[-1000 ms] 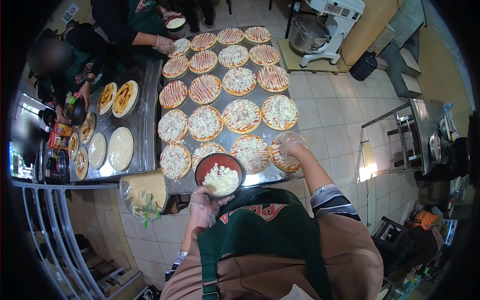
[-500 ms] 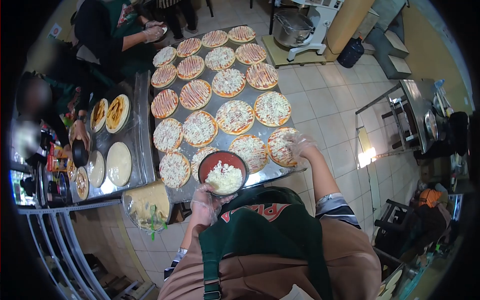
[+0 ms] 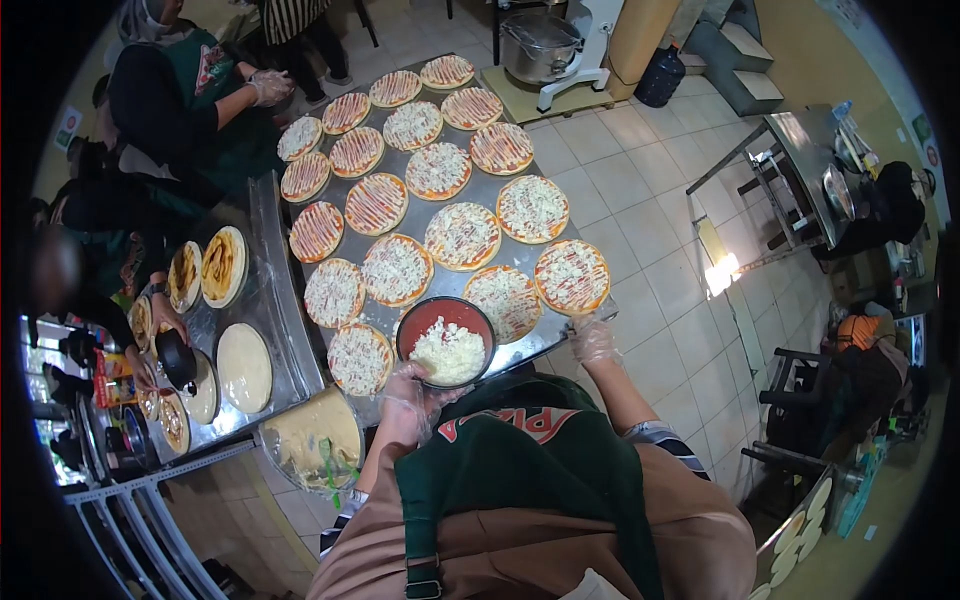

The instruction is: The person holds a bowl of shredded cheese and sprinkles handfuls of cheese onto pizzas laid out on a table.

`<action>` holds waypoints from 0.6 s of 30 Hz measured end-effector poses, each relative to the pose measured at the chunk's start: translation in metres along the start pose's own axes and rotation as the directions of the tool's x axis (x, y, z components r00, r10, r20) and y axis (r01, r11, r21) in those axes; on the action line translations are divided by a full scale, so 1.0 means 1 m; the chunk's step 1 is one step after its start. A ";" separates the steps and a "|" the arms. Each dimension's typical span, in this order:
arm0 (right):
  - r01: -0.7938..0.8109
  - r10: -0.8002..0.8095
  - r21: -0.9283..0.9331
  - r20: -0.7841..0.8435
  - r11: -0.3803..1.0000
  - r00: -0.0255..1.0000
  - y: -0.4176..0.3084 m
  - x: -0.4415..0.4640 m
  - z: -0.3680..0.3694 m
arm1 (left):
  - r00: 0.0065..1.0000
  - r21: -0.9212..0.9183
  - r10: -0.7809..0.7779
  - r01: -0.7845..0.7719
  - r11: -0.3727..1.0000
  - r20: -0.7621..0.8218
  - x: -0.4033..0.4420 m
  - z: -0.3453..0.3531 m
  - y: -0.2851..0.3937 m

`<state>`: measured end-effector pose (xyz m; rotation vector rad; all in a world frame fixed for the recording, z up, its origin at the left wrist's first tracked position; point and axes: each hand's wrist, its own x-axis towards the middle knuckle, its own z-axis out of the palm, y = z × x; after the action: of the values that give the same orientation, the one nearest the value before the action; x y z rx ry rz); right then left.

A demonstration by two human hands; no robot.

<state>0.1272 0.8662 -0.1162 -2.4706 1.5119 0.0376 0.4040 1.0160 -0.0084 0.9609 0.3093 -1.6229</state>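
Observation:
My left hand, in a clear plastic glove, grips a bowl with a dark outside and red inside. White grated cheese fills much of the bowl, which hangs at the near edge of the metal table and hides part of a pizza. My right hand, gloved too, is at the table's near right corner with nothing visible in it; its fingers look loosely apart. Just above it lies a round pizza covered with cheese. Beside that is another cheese-topped pizza.
Several pizzas cover the metal table; far ones such as a striped pizza show sauce lines. On the left table lie plain dough rounds, and a co-worker's hand is there. Another person's gloved hands are beyond. A mixer stands behind.
My right hand has drawn back from the near right pizza to the table's corner. The bowl stays in my left hand. The whole view has turned slightly.

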 end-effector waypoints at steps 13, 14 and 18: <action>-0.409 0.402 0.215 0.080 0.887 0.912 -0.038 0.007 -0.031 | 1.000 0.046 0.010 -0.009 0.999 -0.026 0.009 -0.025 0.020; -0.516 0.516 0.338 0.096 0.787 0.851 -0.039 0.011 -0.043 | 1.000 0.014 -0.020 0.019 1.000 0.020 0.010 -0.024 0.021; -0.355 0.442 0.563 -0.020 0.746 0.897 -0.052 0.021 -0.081 | 0.997 0.137 0.057 -0.063 0.989 0.050 0.008 -0.014 0.021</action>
<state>0.1742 0.8521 -0.0309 -1.6981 1.7850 -0.4592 0.4291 1.0135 -0.0164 1.0264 0.1361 -1.6250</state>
